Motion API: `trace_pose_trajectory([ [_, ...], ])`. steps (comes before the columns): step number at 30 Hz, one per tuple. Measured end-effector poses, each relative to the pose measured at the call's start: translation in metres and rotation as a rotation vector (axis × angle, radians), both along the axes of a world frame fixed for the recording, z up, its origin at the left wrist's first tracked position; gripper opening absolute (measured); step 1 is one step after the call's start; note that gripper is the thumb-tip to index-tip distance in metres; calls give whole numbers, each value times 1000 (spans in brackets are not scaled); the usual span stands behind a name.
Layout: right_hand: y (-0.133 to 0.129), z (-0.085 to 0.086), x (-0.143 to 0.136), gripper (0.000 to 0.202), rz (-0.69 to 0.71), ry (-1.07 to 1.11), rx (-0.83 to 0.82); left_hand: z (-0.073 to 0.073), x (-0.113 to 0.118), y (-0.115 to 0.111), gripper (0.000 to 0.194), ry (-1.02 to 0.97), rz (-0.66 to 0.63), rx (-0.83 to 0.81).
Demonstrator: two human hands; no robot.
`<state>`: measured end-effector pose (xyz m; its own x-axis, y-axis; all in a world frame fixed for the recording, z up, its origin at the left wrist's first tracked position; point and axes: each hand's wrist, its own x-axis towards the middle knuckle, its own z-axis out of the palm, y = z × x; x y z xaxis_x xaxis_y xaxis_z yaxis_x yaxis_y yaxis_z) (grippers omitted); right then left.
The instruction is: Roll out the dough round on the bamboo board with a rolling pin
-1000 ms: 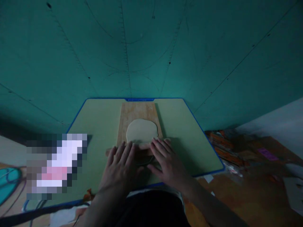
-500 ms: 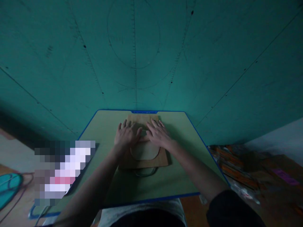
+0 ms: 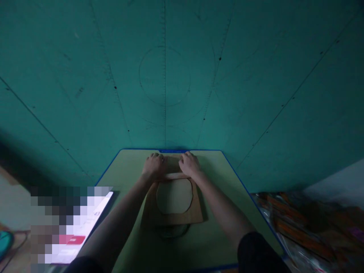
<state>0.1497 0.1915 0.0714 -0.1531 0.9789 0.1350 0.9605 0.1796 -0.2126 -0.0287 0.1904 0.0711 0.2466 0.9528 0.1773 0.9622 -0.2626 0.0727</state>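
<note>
A pale rolling pin (image 3: 175, 176) lies crosswise on a brown wooden board (image 3: 182, 218), at the far edge of a flat, rounded sheet of what looks like dough (image 3: 174, 196). My left hand (image 3: 154, 165) is over the pin's left end, with its fingers bent down near the board's far end. Over the right end my right hand (image 3: 190, 164) is closed in the same way. The undersides of both hands and the pin's ends are hidden. A thin loop (image 3: 175, 232) sticks out from the board's near edge.
The board rests on a pale green tabletop (image 3: 218, 167) with a blue rim. A lit screen (image 3: 82, 231), partly pixelated, stands by my left forearm. Beyond the table rises a green wall (image 3: 176, 83) with drawn lines. Clear-wrapped brown items (image 3: 295, 227) lie at the right.
Both hands and the rolling pin have moved away from me along the board, baring more of the pale sheet. My fingers, stretched out before, are now curled. The camera view has tilted up.
</note>
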Motion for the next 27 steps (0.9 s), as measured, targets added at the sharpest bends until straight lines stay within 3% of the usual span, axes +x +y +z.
trace_pose_trajectory([
  [5, -51, -13, 8, 40, 83, 11, 3, -6, -1, -53, 38, 69, -97, -39],
  [8, -92, -20, 16, 46, 186, -7, 91, -11, -4, -69, 37, 134, -211, -32],
  [12, -108, -24, 25, 51, 272, -15, 78, -13, -1, -47, 35, 62, -262, -41],
  [17, -64, -24, 34, 50, 166, 79, 34, -8, 14, 0, 36, -12, -193, -9],
  [21, -47, -21, 36, 47, 68, 96, 39, -7, 17, 11, 37, -25, -191, 23],
  [24, -75, -17, 29, 54, 52, 70, -27, -15, 6, -2, 34, -26, -237, 17],
  [27, -122, -9, 18, 63, 203, 89, -104, -26, -10, -18, 38, -52, -309, 40],
])
